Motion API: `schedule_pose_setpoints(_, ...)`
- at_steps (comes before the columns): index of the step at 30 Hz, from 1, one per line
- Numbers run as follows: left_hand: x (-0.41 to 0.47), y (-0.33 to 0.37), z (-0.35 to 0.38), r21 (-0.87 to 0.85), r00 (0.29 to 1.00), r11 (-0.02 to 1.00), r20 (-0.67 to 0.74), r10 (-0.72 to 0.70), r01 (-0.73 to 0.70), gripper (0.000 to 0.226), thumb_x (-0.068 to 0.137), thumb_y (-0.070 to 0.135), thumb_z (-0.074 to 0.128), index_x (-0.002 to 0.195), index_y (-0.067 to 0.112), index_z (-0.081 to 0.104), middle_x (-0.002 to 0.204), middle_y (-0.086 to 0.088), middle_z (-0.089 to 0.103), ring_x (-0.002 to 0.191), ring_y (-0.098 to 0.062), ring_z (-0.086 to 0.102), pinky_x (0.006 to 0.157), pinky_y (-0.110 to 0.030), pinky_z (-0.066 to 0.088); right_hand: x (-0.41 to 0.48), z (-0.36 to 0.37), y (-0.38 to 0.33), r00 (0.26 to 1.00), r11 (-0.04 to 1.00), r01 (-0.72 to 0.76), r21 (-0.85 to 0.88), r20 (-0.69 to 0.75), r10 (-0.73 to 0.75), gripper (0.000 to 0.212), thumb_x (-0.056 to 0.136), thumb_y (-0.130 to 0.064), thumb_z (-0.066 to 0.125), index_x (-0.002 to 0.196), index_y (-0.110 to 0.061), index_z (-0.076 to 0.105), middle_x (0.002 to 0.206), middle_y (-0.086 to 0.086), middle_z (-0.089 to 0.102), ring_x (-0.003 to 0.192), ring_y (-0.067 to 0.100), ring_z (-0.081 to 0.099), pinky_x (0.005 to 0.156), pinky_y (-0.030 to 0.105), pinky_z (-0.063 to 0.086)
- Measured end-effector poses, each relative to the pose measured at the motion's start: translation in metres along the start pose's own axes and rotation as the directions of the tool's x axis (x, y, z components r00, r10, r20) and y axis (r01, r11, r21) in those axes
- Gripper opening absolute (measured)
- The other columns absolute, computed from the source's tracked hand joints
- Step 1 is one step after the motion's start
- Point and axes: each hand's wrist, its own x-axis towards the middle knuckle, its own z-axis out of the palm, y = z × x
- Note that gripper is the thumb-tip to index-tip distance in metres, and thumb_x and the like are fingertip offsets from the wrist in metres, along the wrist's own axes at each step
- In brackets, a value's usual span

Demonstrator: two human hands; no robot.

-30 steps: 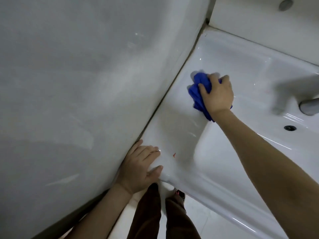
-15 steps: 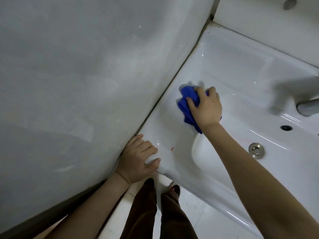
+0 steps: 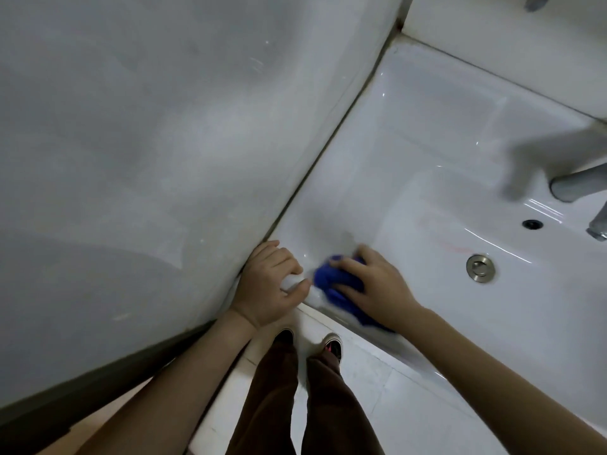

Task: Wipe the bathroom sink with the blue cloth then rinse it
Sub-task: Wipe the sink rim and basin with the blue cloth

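The white bathroom sink [image 3: 427,133] fills the right side of the view, set against a grey wall. My right hand [image 3: 374,287] presses the crumpled blue cloth [image 3: 331,284] flat on the sink's near left corner, at the front rim. My left hand [image 3: 269,287] grips that same corner of the rim, fingers on top and thumb under the edge, almost touching the cloth. Most of the cloth is hidden under my right palm.
A metal tap spout [image 3: 578,183] juts in at the right edge above the basin. The round metal drain plug [image 3: 480,268] and a dark overflow hole [image 3: 532,223] lie in the basin. The grey wall [image 3: 147,142] borders the sink's left. My legs and shoes [image 3: 331,348] stand on pale floor tiles below.
My right hand has dragged the blue cloth along the sink's left ledge toward me, down to the front corner beside my left hand. The left hand keeps its grip on the rim.
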Motion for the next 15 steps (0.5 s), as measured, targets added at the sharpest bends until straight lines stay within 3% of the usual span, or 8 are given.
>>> schedule_pose_setpoints(4,0.001,0.001,-0.003,0.001,1.0,1.0,0.011,0.006,-0.006,0.021,0.081,0.031,0.065,0.072,0.013,0.06,0.07,-0.001,0.058,0.07,-0.018,0.054,0.105,-0.021,0.032,0.034,0.014,-0.019,1.0,1.0,-0.02,-0.005,-0.021,0.02,0.036,0.082,-0.036,0.068,0.115,-0.023,0.064,0.1,0.005,0.051,0.085,0.022,0.053,0.065,0.029,0.041)
schedule_pose_setpoints(10,0.003,0.003,-0.003,-0.029,1.0,1.0,-0.024,0.004,-0.005,0.021,0.076,0.03,0.068,0.068,0.012,0.063,0.07,0.0,0.062,0.068,-0.019,0.056,0.104,-0.025,0.036,-0.061,-0.023,0.022,0.976,0.977,-0.176,0.118,0.146,0.159,0.024,0.087,-0.039,0.062,0.111,-0.037,0.058,0.1,-0.008,0.047,0.08,0.012,0.053,0.072,0.023,0.042)
schedule_pose_setpoints(15,0.0,0.0,0.0,-0.03,0.999,0.999,-0.035,0.026,-0.027,0.02,0.078,0.031,0.067,0.07,0.013,0.064,0.07,0.002,0.061,0.069,-0.017,0.056,0.105,-0.026,0.036,-0.008,-0.004,0.012,0.998,0.996,-0.06,0.06,-0.006,0.061,0.039,0.082,-0.047,0.055,0.115,-0.026,0.062,0.097,0.002,0.052,0.077,0.021,0.055,0.065,0.025,0.042)
